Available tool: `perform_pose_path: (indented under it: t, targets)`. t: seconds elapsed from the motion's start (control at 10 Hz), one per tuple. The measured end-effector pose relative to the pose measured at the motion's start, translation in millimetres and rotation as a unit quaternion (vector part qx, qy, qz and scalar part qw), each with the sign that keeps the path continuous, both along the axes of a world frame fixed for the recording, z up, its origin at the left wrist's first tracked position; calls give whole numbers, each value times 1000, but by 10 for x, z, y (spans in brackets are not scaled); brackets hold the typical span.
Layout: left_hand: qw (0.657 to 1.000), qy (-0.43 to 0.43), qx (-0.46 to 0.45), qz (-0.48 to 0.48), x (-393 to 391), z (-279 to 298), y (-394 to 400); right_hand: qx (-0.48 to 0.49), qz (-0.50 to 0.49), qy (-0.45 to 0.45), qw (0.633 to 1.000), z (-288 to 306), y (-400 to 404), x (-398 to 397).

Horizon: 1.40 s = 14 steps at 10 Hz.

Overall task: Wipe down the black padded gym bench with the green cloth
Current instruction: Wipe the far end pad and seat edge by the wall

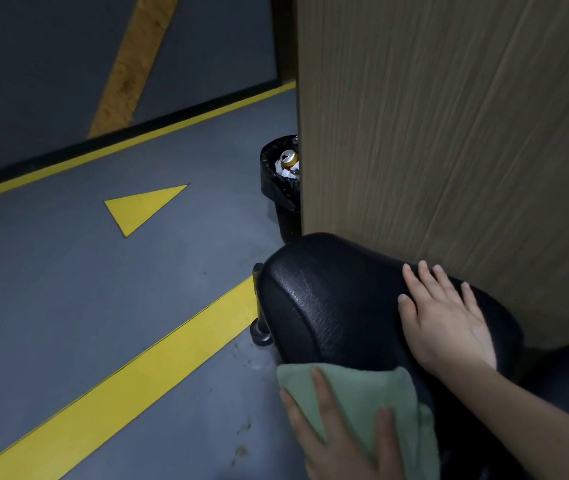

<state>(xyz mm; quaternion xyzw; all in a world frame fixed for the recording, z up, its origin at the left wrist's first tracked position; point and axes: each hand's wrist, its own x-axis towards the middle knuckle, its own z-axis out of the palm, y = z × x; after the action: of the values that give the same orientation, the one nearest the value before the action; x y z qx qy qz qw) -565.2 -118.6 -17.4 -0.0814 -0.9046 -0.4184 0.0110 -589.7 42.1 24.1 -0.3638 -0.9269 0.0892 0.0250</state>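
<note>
Wood panel (449,133) and bin (281,188) crowd the glossy black bench (328,306); right hand (449,320) flat on it, left hand (341,441) presses the cloth (362,393), fingers straight.

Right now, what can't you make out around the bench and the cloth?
All in the head view:
- Black padded bench: near end cut off by the bottom edge; frame mostly hidden under the pad.
- Green cloth: lower part hidden by the left hand, itself cut off at the bottom edge.
- Pad under the right hand: covered.
- Bin: half behind the wooden panel.
</note>
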Motion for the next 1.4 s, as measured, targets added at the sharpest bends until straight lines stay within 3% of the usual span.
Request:
perform_pose_path:
  t: [0.1, 0.2, 0.7, 1.1, 1.4]
  targets:
    - [995, -82, 53, 7, -66, 7, 14, -2, 2, -2, 1000, 1, -8, 5]
    - [980, -193, 40, 22, -150, 132, -4, -6, 2, 3, 1000, -13, 0, 2]
    - [976, -194, -95, 5, -626, 245, 109, -8, 4, 4, 1000, -28, 13, -6]
    - [976, -191, -96, 47, -1221, 247, 373, 7, 16, -7, 1000, -30, 42, -12]
    - [981, -166, -97, 14, -1189, 329, 332, 3, 21, -24, 1000, -13, -25, 8]
